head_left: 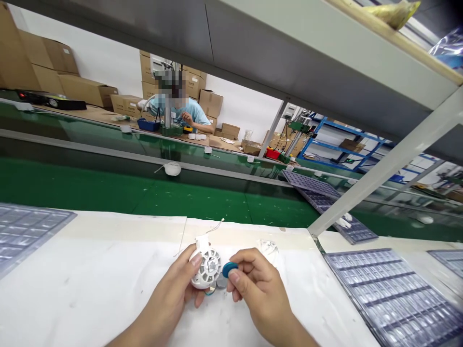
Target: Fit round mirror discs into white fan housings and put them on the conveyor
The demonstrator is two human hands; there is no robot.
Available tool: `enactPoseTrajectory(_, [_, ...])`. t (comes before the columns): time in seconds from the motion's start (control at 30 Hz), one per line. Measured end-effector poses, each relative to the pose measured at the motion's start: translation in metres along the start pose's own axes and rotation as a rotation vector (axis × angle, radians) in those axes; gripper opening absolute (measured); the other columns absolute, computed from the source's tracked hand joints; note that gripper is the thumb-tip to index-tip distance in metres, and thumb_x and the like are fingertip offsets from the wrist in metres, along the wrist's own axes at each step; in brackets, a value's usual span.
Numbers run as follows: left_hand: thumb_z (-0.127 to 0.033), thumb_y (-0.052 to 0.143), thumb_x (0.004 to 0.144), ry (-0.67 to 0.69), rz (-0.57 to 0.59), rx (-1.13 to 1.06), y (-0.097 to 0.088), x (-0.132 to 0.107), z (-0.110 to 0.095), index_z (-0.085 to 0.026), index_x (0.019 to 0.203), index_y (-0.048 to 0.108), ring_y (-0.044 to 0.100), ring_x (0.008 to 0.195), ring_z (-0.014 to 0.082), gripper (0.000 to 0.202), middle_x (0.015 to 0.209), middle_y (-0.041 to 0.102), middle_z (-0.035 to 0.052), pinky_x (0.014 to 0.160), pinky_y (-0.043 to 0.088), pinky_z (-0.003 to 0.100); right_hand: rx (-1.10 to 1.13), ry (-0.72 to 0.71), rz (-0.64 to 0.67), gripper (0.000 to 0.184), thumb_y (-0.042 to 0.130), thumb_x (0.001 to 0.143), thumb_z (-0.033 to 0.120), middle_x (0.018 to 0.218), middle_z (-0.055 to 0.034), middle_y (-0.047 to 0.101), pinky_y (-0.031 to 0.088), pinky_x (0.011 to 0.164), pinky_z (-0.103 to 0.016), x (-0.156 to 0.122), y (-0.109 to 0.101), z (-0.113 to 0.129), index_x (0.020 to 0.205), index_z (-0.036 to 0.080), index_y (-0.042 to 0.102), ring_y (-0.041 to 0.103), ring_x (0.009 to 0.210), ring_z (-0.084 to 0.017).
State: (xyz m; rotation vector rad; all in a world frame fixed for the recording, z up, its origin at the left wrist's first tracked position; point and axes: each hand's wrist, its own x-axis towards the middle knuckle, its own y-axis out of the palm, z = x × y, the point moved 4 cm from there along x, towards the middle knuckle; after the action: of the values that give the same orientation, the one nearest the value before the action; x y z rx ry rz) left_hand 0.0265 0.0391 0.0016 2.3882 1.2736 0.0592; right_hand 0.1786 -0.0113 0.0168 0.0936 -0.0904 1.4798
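Note:
My left hand (181, 278) grips a round white plastic housing (207, 267) with spoke-like openings on its face. A thin wire (216, 225) with a small connector sticks out beyond its top. Just to the right, my right hand (258, 284) pinches a small teal disc (229, 269) between thumb and fingers, close beside the housing. Something grey and roundish shows below the disc, partly hidden between the hands; I cannot make out what it is. Behind my right hand lies a clear, crumpled-looking piece (269, 247) on the white worktop (119, 289).
A green conveyor belt (217, 197) runs behind the worktop, carrying a white rounded part (172, 168). Clear plastic trays (398, 294) lie at right, another tray (29, 231) at left. A slanted white post (383, 164) supports the overhead shelf (253, 43). A co-worker (197, 115) sits across the line.

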Motion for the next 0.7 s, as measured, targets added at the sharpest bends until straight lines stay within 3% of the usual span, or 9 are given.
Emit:
enactPoseTrajectory(0.17, [-0.053,0.049,0.091,0.047,-0.044,0.14,-0.003,0.0,0.006,-0.023,0.124,0.053,0.049,0.065,0.0174,0.045,0.074,0.058,-0.0004,0.058,0.043,0.029,-0.029,-0.049,-0.009,0.013,0.065,0.088,0.03,0.063,0.0025,0.063,0.042,0.047,-0.019,-0.002,0.008,-0.004,0.096,0.025,0.073,0.052,0.049,-0.009])
enactPoseTrajectory(0.37, [-0.059,0.061,0.081,0.018,-0.209,0.144,-0.003,-0.007,0.007,-0.022,0.126,0.056,0.053,0.064,0.0186,0.059,0.072,0.064,-0.0001,0.063,0.046,0.03,-0.16,-0.071,0.002,0.016,0.062,0.088,0.024,0.062,0.0031,0.062,0.042,0.049,-0.021,0.0,0.01,-0.003,0.096,0.026,0.075,0.051,0.049,-0.01])
enactPoseTrajectory(0.6, [-0.052,0.069,0.077,0.02,-0.266,0.113,0.0,-0.012,0.003,-0.024,0.12,0.064,0.055,0.064,0.0199,0.051,0.076,0.067,0.002,0.063,0.047,0.029,-0.223,-0.028,0.016,0.014,0.061,0.09,0.03,0.061,0.0048,0.056,0.041,0.052,-0.024,-0.001,0.01,-0.001,0.101,0.027,0.069,0.05,0.052,-0.012])
enactPoseTrajectory(0.7, [-0.048,0.07,0.078,0.072,-0.179,0.186,0.004,-0.012,-0.003,-0.024,0.117,0.065,0.055,0.062,0.0189,0.045,0.073,0.065,0.0007,0.065,0.047,0.029,-0.156,0.089,-0.015,0.03,0.07,0.085,0.035,0.057,0.0091,0.046,0.042,0.053,-0.022,0.0,0.007,-0.008,0.112,0.027,0.059,0.048,0.052,-0.012])
